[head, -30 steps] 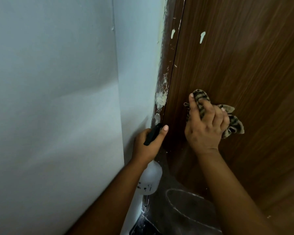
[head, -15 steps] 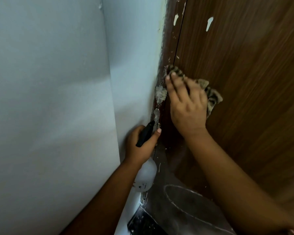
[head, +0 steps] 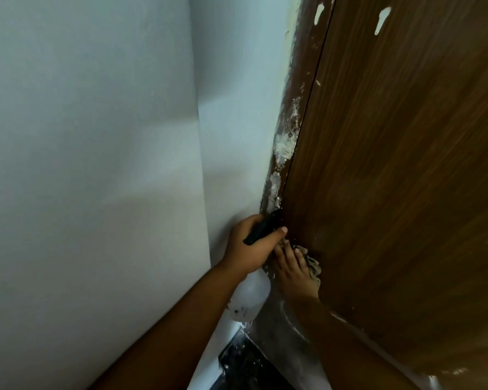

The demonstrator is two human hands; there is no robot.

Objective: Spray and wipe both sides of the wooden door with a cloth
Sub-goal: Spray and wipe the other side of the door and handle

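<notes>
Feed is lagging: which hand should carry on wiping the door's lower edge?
Right. The right hand already presses the cloth on the door near its edge; the left hand grips the spray bottle.

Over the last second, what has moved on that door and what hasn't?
The right hand swept the cloth up to the door's frame-side edge, then down low beside the left hand. It still presses the cloth to the wood. The left hand kept its grip on the spray bottle, in roughly the same spot.
</notes>
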